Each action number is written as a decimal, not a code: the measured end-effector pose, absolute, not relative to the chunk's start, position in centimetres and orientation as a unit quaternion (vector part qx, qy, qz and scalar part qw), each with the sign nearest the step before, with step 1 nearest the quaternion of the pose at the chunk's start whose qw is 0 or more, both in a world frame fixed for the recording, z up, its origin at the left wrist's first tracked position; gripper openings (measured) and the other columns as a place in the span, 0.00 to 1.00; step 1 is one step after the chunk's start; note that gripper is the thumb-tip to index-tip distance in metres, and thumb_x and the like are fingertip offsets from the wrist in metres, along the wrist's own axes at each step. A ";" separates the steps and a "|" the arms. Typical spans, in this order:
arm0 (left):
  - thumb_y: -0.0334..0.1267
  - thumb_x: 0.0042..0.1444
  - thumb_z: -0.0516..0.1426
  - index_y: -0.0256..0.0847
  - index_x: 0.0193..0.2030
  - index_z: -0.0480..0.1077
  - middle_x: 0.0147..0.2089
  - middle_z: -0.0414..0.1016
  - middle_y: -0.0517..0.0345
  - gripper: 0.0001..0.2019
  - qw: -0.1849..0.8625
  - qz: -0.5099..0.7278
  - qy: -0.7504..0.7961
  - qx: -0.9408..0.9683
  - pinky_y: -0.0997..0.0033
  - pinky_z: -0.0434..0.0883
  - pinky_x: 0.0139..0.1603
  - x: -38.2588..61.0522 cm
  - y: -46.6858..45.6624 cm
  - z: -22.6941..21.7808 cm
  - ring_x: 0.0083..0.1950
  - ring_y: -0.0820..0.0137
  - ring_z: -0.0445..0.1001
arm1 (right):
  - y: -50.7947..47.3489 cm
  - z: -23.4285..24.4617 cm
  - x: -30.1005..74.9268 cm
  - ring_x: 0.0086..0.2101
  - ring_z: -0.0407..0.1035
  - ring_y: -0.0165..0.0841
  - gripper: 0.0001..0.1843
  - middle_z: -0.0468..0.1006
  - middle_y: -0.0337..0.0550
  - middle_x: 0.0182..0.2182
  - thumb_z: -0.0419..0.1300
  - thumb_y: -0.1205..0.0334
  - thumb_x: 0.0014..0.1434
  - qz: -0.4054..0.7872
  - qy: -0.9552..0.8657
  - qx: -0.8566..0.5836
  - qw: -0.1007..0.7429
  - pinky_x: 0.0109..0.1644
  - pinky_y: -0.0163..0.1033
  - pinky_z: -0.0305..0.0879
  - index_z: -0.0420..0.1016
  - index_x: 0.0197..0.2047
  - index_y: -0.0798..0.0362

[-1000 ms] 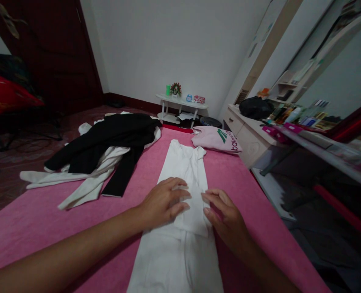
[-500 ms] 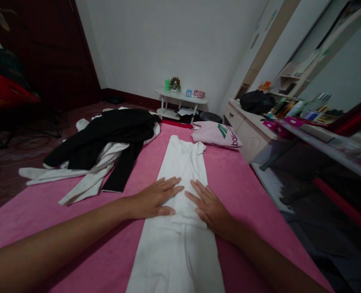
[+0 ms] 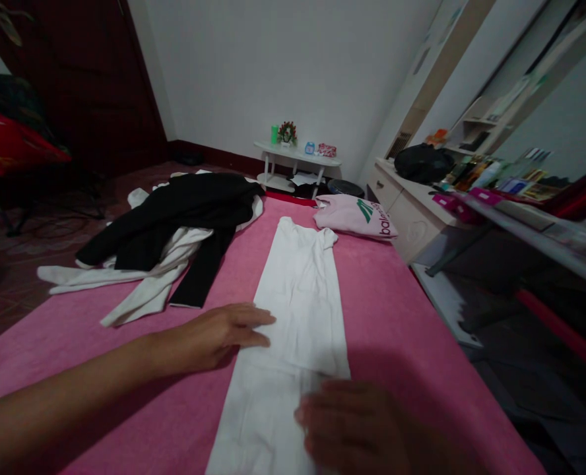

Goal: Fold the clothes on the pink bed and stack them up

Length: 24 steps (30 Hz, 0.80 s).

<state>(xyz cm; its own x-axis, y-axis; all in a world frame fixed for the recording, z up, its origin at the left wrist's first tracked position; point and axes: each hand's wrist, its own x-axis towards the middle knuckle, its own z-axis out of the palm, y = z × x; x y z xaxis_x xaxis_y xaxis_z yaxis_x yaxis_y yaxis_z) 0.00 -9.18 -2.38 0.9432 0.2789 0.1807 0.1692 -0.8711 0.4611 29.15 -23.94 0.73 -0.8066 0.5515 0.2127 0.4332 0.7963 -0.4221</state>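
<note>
A long strip of white garment (image 3: 305, 290) lay down the middle of a pink cover (image 3: 392, 297), running from the near edge of the view toward the far side. It was folded narrow, with a crosswise layer edge in its near half and soft creases along its length; its far end was uneven, with a small bunched bit at the far right corner.

The two hands were well apart from each other. The left hand (image 3: 228, 333) was at the strip's left edge, fingers stretched out over the white cloth and not closed on anything. The right hand (image 3: 352, 425) was nearer, over the near right part of the strip, and blurred; whether it gripped or touched the cloth could not be told.

To the left, farther off, a black garment (image 3: 189, 208) was heaped over white clothes (image 3: 147, 297), one black sleeve and some white lengths trailing toward the near side. Just beyond the strip's far end, to the right, lay a pale pink folded bundle (image 3: 350, 214) with a green mark and dark lettering.

By the far wall stood a small white table (image 3: 297, 153) carrying a green cylinder (image 3: 274, 134) and a plant with red specks (image 3: 288, 133). On the right, a black bag (image 3: 424, 163) sat on a pale cabinet (image 3: 404, 211).
</note>
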 end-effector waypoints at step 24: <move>0.56 0.59 0.52 0.34 0.27 0.70 0.23 0.67 0.58 0.24 0.561 0.276 0.258 0.736 0.77 0.60 0.25 3.7 -10.8 3.4 0.24 0.74 0.64 | -20.6 2.6 29.7 0.27 0.74 0.33 0.10 0.80 0.40 0.28 0.61 0.55 0.57 0.371 -0.626 -0.507 0.462 0.30 0.33 0.69 0.77 0.30 0.51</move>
